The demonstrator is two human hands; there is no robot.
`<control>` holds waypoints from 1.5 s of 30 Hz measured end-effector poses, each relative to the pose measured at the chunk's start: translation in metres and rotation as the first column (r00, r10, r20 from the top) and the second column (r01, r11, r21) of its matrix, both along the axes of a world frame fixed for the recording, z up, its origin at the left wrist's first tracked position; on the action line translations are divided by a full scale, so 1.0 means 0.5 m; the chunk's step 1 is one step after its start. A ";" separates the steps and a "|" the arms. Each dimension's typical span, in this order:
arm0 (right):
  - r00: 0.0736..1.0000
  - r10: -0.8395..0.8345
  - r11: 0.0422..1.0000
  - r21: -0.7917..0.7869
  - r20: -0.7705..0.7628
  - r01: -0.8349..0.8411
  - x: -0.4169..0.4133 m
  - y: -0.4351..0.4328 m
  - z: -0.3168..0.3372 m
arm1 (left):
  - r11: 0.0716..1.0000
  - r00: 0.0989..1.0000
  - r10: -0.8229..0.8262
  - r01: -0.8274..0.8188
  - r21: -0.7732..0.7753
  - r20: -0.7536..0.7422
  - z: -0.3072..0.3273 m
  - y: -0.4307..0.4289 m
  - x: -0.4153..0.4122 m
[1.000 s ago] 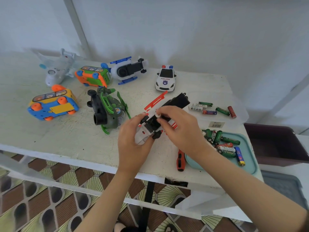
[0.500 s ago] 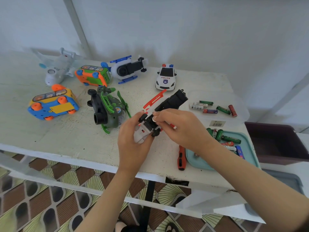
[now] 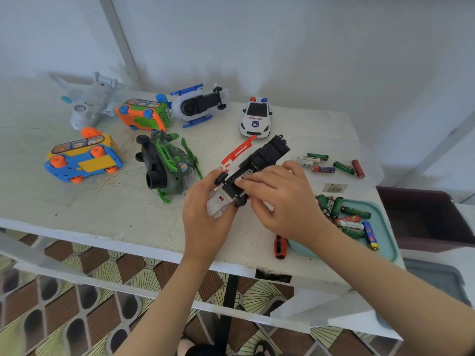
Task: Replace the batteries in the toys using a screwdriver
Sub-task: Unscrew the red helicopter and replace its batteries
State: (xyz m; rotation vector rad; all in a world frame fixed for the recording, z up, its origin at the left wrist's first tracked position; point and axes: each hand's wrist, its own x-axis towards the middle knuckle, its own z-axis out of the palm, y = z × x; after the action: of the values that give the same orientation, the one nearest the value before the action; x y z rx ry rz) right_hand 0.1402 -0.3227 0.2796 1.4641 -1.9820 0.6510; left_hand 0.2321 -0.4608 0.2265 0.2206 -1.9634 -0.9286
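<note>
A white, black and red toy plane (image 3: 259, 160) lies belly-up in front of me, raised just off the white table (image 3: 77, 196). My left hand (image 3: 205, 217) grips its white nose end from below. My right hand (image 3: 282, 204) covers the middle of the toy, its fingertips pressing on the open black underside; whether they pinch a battery is hidden. A red-and-black screwdriver (image 3: 280, 246) lies on the table under my right wrist. Several loose batteries (image 3: 323, 169) lie beyond my right hand. A teal tray (image 3: 385, 242) at the right holds several more batteries (image 3: 344, 214).
More toys stand behind: a police car (image 3: 255, 118), a blue-and-white helicopter (image 3: 198, 105), a green helicopter (image 3: 164, 167), an orange-green bus (image 3: 144, 114), a yellow-blue bus (image 3: 82, 158), a white plane (image 3: 88, 104). A dark bin (image 3: 424, 217) sits off the table's right edge.
My right hand's fingertips have slid down from the top of the toy onto its underside. The toy has tilted slightly in my left hand.
</note>
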 end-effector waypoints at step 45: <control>0.818 -0.340 0.885 0.453 0.464 0.111 -0.013 0.146 0.039 | 0.996 1.000 -0.012 0.011 -0.085 -0.008 0.004 0.004 0.002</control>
State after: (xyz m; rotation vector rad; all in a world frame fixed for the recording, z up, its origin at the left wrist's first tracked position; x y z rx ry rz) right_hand 0.1338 -0.2497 0.2990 1.3162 -2.8288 0.6022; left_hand 0.2331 -0.4587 0.2285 0.1567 -1.9930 -0.8500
